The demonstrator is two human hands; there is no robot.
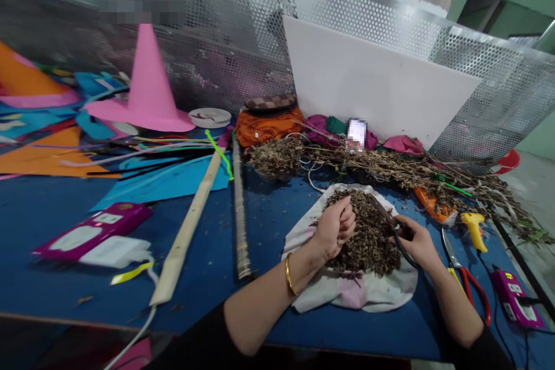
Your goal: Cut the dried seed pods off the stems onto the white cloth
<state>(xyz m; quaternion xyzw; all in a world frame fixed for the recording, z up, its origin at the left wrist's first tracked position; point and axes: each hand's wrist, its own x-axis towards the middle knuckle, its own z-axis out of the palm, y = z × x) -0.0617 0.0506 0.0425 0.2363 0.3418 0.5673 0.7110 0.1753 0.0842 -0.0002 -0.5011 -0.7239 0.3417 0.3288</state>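
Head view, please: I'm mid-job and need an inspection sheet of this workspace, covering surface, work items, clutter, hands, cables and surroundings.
Surface: blue tabletop, with scattered dry crumbs.
Work items: heap of dried plant bits on a pale cloth; dark scissors over the heap.
Clutter: pink cone hat, wooden stick, dried stems, yellow glue gun, red-handled scissors.
Left hand: closed in a fist at the heap; contents hidden.
Right hand: holds the dark scissors by the handles.
Cables: white cable hanging over the front edge; dark cable at the glue gun.
Surroundings: white board against perforated metal sheet behind the table.
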